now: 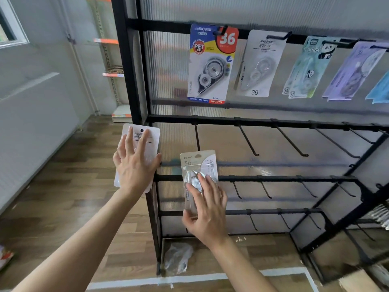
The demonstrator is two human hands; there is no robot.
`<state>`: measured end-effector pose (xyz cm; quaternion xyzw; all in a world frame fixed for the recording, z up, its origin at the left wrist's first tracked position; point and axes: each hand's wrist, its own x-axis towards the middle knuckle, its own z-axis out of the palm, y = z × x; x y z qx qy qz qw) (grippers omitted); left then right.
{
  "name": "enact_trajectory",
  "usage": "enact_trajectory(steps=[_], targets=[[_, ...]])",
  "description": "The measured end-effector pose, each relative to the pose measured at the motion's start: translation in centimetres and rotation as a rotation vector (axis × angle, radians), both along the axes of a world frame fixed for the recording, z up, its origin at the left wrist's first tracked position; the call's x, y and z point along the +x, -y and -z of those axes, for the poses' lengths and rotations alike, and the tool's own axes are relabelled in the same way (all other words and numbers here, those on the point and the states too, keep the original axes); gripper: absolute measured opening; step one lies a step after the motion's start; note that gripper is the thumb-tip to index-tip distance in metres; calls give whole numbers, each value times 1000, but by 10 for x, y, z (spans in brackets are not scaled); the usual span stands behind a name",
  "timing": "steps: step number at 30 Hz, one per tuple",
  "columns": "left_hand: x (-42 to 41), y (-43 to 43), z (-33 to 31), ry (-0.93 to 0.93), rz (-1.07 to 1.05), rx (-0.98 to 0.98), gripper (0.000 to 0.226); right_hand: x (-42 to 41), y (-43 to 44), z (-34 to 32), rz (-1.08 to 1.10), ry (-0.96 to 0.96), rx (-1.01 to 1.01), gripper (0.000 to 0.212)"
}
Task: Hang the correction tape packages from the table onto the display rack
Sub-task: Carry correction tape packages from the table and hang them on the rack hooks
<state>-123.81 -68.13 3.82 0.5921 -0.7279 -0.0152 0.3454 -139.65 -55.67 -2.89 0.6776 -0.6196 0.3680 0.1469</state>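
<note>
Right now you hold one correction tape package in each hand, both in the air in front of the display rack (134, 81). Your left hand (134, 165) grasps the white package (147, 135) at the rack's left post, level with its second bar, with fingers stretched up the card's face and the thumb hooked at its right edge. Your right hand (207, 209) grips the beige package (196, 162), marked 36, before the rack's lower bars, with fingers over the clear blister and the thumb on the left edge. Both packages stand upright, neither on a hook.

On the rack's top bar hang a blue-and-yellow package (211, 66), a white hung package (260, 64), a panda package (307, 68), a purple package (353, 72) and a light blue package (381, 89) cut by the frame edge. Black hooks (248, 140) jut forward from the rack's lower bars. A crumpled plastic bag (177, 260) lies on the floor inside the rack's base, and a white tape line (134, 281) runs in front of the rack.
</note>
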Motion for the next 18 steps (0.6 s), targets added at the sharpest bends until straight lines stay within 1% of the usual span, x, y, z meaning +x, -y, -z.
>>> enact_trajectory(steps=[6,11,15,18], targets=[[-5,14,0,-28,10,-30,68,-4,8,4,22,19,-11,60],[-7,21,1,-40,17,-43,67,-11,21,6,1,-31,39,61],[-8,22,1,-49,17,-52,66,-19,54,-6,15,-47,145,61],[-7,23,2,-50,18,-58,67,-29,82,-11,8,-60,280,65]])
